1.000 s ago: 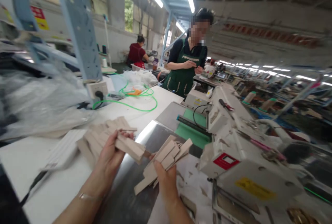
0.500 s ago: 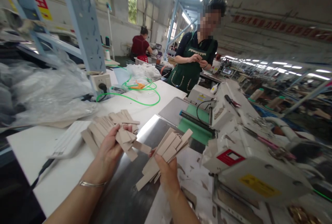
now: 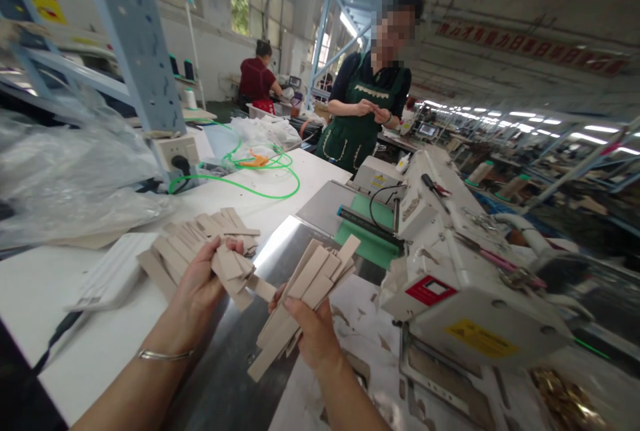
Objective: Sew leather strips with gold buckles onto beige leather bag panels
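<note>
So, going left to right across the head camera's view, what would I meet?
Clear plastic sheeting, the left hand holding beige strips, the right hand holding another bunch, the pale machine with a red label.

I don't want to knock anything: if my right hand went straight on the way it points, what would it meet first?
Probably the strips in your left hand: your right hand points forward and leftward at them, and one strip seems to reach it. Depth is unclear.

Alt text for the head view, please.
Left hand and right hand each grip a bunch of beige strips above a metal surface, with more strips on the white table. A machine stands at right; a person in a green apron beyond.
</note>
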`<state>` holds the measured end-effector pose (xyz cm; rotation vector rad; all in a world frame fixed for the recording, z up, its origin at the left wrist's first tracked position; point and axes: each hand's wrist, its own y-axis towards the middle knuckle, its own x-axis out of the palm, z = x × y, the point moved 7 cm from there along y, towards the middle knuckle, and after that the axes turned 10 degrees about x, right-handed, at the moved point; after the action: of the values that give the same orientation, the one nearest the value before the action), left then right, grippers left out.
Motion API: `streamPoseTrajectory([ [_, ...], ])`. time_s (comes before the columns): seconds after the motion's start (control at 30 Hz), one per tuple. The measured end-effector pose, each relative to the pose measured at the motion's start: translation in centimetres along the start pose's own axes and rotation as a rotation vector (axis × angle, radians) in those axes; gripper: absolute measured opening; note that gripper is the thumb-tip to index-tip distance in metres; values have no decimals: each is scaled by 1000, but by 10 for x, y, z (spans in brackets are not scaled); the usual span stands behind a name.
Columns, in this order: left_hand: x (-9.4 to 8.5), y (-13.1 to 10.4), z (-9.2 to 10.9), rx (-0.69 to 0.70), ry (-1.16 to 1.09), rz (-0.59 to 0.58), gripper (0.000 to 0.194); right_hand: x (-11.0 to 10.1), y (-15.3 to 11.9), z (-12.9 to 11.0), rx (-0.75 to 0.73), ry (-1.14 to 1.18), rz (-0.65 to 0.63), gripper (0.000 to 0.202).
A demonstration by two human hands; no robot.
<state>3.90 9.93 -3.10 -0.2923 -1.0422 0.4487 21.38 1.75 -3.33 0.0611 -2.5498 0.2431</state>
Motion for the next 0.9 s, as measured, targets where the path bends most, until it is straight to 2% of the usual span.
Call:
streamPoseTrajectory([
  [0.17,2,-8,-16,-38,38,-25,21,-6,2,5,-32,-92,70,32],
  [0.33,-2,-5,-26,-37,35,-30,18,-6,5,8,-44,-23,62,36],
  [0.5,3,-5,-19,-49,40,-87,17,-6,5,7,37,-7,81,26],
  [0.6,13,-14,-1,5,12,-167,17,-8,5,1,51,-39,78,22],
  [0.67,21,-23,13,133,47,-262,17,-10,4,-8,-1,-98,87,22],
  [0.73,30,-36,23,306,142,-405,18,-10,2,-19,-87,-192,101,21],
  [0.8,37,-49,21,439,268,-540,18,-7,0,-29,-157,-278,114,22],
  [0.9,38,-61,1,453,413,-635,22,-2,-2,-37,-209,-362,126,26],
])
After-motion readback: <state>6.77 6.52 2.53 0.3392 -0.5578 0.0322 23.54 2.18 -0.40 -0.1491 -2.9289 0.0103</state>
